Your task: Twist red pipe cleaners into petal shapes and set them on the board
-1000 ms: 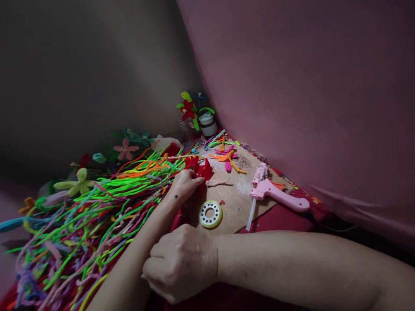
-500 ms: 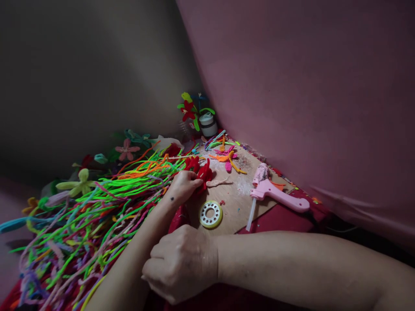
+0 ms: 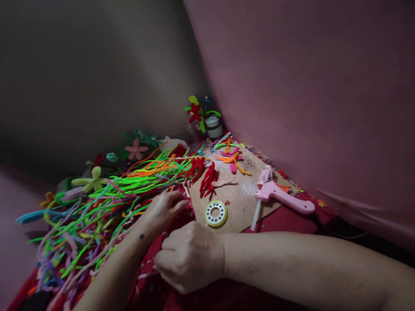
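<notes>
My left hand (image 3: 166, 211) is over the red cloth at the edge of the pipe cleaners, fingers loosely apart, with nothing visible in them. Lower down, my right hand (image 3: 191, 258) is curled closed; its fingertips face away, so whatever it may hold is hidden. Two bunches of red looped pipe cleaner, the nearer bunch (image 3: 209, 180) and the farther bunch (image 3: 196, 169), lie on a board (image 3: 233, 201) beyond my hands. A pale pink pipe cleaner piece (image 3: 223, 183) lies beside the nearer one. Close to my right hand is a yellow-rimmed disc with holes (image 3: 210, 219).
A pink glue gun (image 3: 275, 192) with a clear glue stick rests on the board's right side. Loose pipe cleaners (image 3: 142, 185) pile up on the left. Behind are pipe-cleaner flowers (image 3: 136, 149) and a lidded container (image 3: 214, 126). Walls (image 3: 308, 95) meet at the back corner.
My left hand has let go of the red pipe-cleaner bunch and drawn back toward me, leaving it on the board. My right hand stays closed. The view has shifted slightly.
</notes>
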Demonstrator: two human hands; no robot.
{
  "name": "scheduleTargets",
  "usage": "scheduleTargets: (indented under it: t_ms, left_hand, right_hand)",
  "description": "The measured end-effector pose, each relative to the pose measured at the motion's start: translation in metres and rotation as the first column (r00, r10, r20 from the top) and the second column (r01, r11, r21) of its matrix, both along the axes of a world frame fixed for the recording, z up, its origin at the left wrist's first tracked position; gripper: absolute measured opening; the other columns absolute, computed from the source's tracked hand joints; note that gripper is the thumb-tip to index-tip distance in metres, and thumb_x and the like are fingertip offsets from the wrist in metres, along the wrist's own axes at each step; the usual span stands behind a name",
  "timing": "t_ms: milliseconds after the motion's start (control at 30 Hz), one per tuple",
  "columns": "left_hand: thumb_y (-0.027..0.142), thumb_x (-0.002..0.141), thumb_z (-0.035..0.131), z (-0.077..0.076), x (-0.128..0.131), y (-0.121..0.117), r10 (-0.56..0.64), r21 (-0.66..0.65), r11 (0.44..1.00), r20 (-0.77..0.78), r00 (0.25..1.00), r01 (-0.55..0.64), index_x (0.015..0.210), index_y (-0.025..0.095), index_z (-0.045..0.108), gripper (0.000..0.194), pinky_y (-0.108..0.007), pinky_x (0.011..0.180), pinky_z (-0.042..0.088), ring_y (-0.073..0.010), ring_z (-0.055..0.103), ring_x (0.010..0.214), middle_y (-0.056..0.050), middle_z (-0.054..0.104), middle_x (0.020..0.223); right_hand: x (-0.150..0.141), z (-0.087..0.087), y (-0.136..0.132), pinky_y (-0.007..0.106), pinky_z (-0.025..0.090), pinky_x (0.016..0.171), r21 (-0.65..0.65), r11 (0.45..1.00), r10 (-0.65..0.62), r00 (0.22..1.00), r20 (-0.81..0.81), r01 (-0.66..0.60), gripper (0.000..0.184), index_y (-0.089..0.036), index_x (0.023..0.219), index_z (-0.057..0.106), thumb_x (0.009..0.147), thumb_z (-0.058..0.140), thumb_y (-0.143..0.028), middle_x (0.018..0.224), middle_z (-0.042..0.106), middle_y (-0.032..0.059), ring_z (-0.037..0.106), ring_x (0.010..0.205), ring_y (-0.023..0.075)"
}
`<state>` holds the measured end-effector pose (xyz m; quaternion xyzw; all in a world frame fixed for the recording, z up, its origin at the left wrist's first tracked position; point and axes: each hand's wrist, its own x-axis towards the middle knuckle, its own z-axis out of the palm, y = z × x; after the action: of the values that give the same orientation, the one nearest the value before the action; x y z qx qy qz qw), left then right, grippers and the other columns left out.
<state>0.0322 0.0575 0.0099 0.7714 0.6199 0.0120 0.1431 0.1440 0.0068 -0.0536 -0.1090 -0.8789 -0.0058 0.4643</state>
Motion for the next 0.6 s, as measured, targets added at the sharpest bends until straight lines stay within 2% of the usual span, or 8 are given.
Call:
scheduleTargets:
  t_ms: [133,200,267,333,433,500,600]
  left_hand:
    - [0.043,0.080,0.044,0.001,-0.035,-0.038,0.010,-0.033,0.999,0.003,1.000,-0.010,0.084,0.019,0.064,0.032,-0.026,0.068,0.042,-0.0182,0.059,0.076,-0.004,0.067,0.083]
    - [0.039,0.078,0.048,-0.001,-0.053,-0.057,-0.036,-0.064,0.997,0.048,0.998,0.039,0.087,0.021,0.064,0.025,-0.025,0.073,0.043,-0.0181,0.058,0.082,-0.003,0.066,0.088]
    - [0.040,0.073,0.056,-0.006,-0.066,-0.073,-0.080,-0.113,0.990,0.077,0.994,0.088,0.087,0.023,0.064,0.023,-0.025,0.073,0.043,-0.0184,0.058,0.082,-0.003,0.066,0.088]
    - [0.041,0.074,0.055,-0.015,-0.072,-0.084,-0.054,-0.081,0.995,0.079,0.995,0.060,0.081,0.023,0.064,0.021,-0.026,0.072,0.044,-0.0190,0.056,0.079,-0.003,0.065,0.086]
    - [0.039,0.079,0.047,-0.027,-0.071,-0.091,0.010,-0.026,1.000,0.052,0.999,-0.009,0.070,0.022,0.060,0.024,-0.028,0.070,0.043,-0.0188,0.055,0.075,-0.004,0.062,0.080]
    - [0.037,0.081,0.043,-0.029,-0.069,-0.091,0.005,-0.018,1.000,0.039,0.999,-0.005,0.067,0.021,0.058,0.025,-0.028,0.070,0.041,-0.0181,0.054,0.074,-0.004,0.060,0.077]
    - [0.032,0.080,0.043,-0.024,-0.069,-0.083,0.024,0.027,0.999,0.005,1.000,-0.024,0.066,0.020,0.054,0.022,-0.026,0.067,0.039,-0.0169,0.053,0.072,-0.003,0.059,0.074]
  right_hand:
    - [0.002,0.001,0.000,0.026,0.034,0.045,0.036,0.999,0.012,0.998,-0.058,-0.009,0.021,-0.017,0.061,0.053,0.079,0.042,-0.020,0.055,0.057,-0.0006,0.052,0.051,0.0121]
    - [0.003,0.002,0.000,0.025,0.034,0.046,0.047,0.999,0.006,0.996,-0.092,-0.002,0.021,-0.016,0.062,0.052,0.080,0.042,-0.020,0.055,0.056,-0.0008,0.051,0.050,0.0115]
    - [0.005,0.003,0.000,0.024,0.035,0.047,0.032,0.999,-0.001,0.997,-0.075,0.004,0.022,-0.016,0.063,0.053,0.081,0.042,-0.022,0.055,0.055,-0.0007,0.051,0.050,0.0107]
    - [0.007,0.004,0.000,0.023,0.036,0.049,0.007,1.000,0.003,0.999,-0.043,-0.003,0.023,-0.015,0.065,0.054,0.083,0.042,-0.022,0.056,0.055,-0.0003,0.051,0.050,0.0103]
    - [0.010,0.005,0.001,0.023,0.037,0.049,-0.011,0.999,0.036,0.997,-0.063,-0.037,0.022,-0.014,0.068,0.057,0.083,0.042,-0.021,0.056,0.055,0.0002,0.051,0.050,0.0102]
    - [0.011,0.005,0.003,0.022,0.038,0.050,-0.048,0.998,0.045,0.994,-0.098,-0.050,0.021,-0.013,0.068,0.059,0.082,0.044,-0.019,0.056,0.056,0.0010,0.051,0.051,0.0105]
    - [0.012,0.008,0.006,0.022,0.041,0.056,-0.228,0.973,-0.009,0.982,-0.188,-0.034,0.021,-0.012,0.069,0.061,0.083,0.045,-0.017,0.060,0.059,0.0032,0.053,0.055,0.0102]
